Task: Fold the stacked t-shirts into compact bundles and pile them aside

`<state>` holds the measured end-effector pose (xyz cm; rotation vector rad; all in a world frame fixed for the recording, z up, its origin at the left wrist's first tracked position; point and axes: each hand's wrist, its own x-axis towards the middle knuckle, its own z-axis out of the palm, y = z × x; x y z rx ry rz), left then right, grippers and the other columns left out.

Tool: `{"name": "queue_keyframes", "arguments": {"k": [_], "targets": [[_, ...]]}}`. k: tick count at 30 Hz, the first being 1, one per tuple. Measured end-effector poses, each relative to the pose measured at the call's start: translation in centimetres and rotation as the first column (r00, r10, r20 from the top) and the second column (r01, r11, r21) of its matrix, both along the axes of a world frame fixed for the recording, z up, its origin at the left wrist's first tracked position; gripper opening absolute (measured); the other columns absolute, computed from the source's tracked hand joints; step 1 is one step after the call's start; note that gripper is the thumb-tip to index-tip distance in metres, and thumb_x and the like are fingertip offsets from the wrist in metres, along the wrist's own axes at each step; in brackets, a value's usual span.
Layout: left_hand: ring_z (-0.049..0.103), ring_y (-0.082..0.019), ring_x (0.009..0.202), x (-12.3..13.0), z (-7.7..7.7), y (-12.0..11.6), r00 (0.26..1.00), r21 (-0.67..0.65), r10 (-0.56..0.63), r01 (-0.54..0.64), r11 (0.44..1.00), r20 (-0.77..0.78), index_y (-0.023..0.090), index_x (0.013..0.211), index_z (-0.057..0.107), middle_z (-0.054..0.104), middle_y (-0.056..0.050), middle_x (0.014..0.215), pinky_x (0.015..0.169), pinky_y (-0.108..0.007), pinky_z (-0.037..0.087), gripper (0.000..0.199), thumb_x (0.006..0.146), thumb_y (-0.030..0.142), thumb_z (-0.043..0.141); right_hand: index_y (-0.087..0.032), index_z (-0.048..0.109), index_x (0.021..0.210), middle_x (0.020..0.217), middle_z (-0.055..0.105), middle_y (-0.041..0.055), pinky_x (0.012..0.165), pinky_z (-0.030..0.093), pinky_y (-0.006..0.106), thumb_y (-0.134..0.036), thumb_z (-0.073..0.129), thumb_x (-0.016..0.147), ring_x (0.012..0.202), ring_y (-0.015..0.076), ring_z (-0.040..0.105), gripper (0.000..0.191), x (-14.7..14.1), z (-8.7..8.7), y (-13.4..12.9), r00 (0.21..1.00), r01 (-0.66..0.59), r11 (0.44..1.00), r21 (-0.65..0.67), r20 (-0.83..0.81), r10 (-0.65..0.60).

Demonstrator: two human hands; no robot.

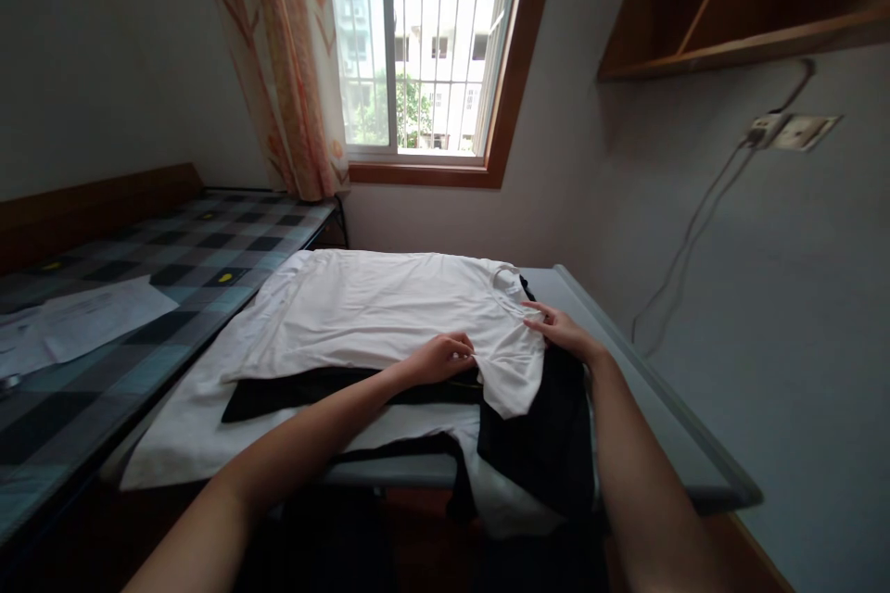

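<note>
A white T-shirt [375, 301] lies spread on top of a stack of clothes, its collar toward the right. My left hand [441, 359] pinches the shirt's near edge by the sleeve's underarm. At the shoulder beside the collar, my right hand [560, 331] grips the cloth between thumb and fingers. The near sleeve hangs down between both hands. Beneath it is a black garment [542, 440], its sleeve draped over the table's front edge. Another white garment [187, 426] lies lower in the stack and sticks out at the left.
The grey table [650, 417] stands against the right wall. A bed with a checked mattress [159, 250] runs along the left, with white papers [104, 320] on it. A wooden shelf [743, 42] and a socket with a cable [793, 132] are on the right wall.
</note>
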<state>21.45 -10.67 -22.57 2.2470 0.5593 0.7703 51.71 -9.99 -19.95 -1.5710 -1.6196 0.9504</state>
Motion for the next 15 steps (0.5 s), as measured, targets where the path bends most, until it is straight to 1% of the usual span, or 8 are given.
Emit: {"name": "queue_keyframes", "arguments": {"k": [3,6,7,9,11,12,13,15], "targets": [[0.057,-0.012,0.071,-0.2,0.0,0.0,1.0,-0.023,0.01,-0.01,1.0,0.015,0.014,0.091,0.075,0.066,-0.006,0.088,0.067,-0.023,0.045,0.026,0.088,0.035,0.06,-0.009,0.055,0.133,0.052,0.047,-0.0065,0.043,0.036,0.023,-0.048,0.065,0.076,0.045,0.0111,0.042,0.071,0.1,-0.9,-0.1,0.996,0.071,0.996,0.047,0.042,-0.073],[0.06,-0.013,0.077,-0.4,0.2,-0.3,1.0,0.027,-0.031,0.031,0.999,0.001,0.016,0.099,0.075,0.067,-0.006,0.092,0.072,-0.023,0.047,0.024,0.084,0.031,0.064,-0.011,0.059,0.127,0.064,0.057,-0.0008,0.05,0.043,0.026,-0.048,0.06,0.078,0.052,0.0137,0.05,0.061,0.0,-1.8,-0.5,0.985,0.137,0.977,0.165,0.077,-0.151],[0.06,-0.014,0.08,-0.4,0.3,-0.3,0.999,0.048,-0.042,0.043,0.998,-0.013,0.017,0.101,0.075,0.067,-0.006,0.093,0.074,-0.024,0.047,0.024,0.084,0.03,0.064,-0.013,0.061,0.123,0.07,0.061,0.0018,0.055,0.046,0.028,-0.047,0.059,0.078,0.057,0.0147,0.054,0.057,0.0,-2.0,-0.9,0.974,0.173,0.957,0.232,0.102,-0.2],[0.061,-0.014,0.082,-0.4,0.5,-0.5,0.998,0.08,-0.046,0.05,0.996,-0.041,0.018,0.1,0.075,0.067,-0.006,0.094,0.076,-0.024,0.047,0.023,0.083,0.029,0.064,-0.015,0.065,0.111,0.085,0.064,0.0068,0.065,0.05,0.032,-0.046,0.06,0.077,0.064,0.0162,0.058,0.046,-0.1,-2.1,-1.8,0.937,0.235,0.891,0.388,0.154,-0.314],[0.061,-0.014,0.08,-0.4,0.6,-0.6,0.997,0.107,-0.034,0.042,0.993,-0.075,0.018,0.102,0.074,0.067,-0.005,0.093,0.077,-0.024,0.048,0.023,0.085,0.027,0.062,-0.017,0.066,0.099,0.094,0.064,0.0096,0.07,0.051,0.035,-0.046,0.059,0.078,0.067,0.0168,0.059,0.037,-0.3,-2.0,-2.9,0.91,0.239,0.829,0.505,0.181,-0.372],[0.061,-0.014,0.079,-0.3,0.6,-0.7,0.996,0.134,-0.016,0.028,0.991,-0.092,0.019,0.108,0.072,0.067,-0.005,0.093,0.078,-0.025,0.048,0.026,0.087,0.025,0.06,-0.017,0.066,0.094,0.095,0.064,0.0099,0.07,0.052,0.035,-0.046,0.059,0.079,0.067,0.0171,0.059,0.033,-0.4,-1.9,-3.6,0.914,0.213,0.82,0.531,0.187,-0.359],[0.062,-0.014,0.081,-0.3,0.6,-0.8,0.994,0.18,0.011,0.008,0.984,-0.108,0.019,0.118,0.068,0.067,-0.005,0.097,0.08,-0.026,0.048,0.032,0.088,0.023,0.058,-0.018,0.066,0.091,0.094,0.064,0.0094,0.069,0.052,0.035,-0.046,0.058,0.081,0.068,0.0176,0.06,0.031,-0.6,-1.8,-4.2,0.927,0.172,0.828,0.533,0.198,-0.32],[0.062,-0.016,0.093,-0.2,0.7,-1.1,0.988,0.327,0.071,-0.022,0.945,-0.138,0.023,0.136,0.055,0.065,-0.007,0.11,0.089,-0.03,0.047,0.046,0.09,0.018,0.053,-0.019,0.065,0.087,0.088,0.065,0.0076,0.066,0.052,0.033,-0.045,0.056,0.084,0.071,0.0187,0.061,0.027,-0.8,-1.6,-5.5,0.953,0.066,0.869,0.491,0.227,-0.2]]}}
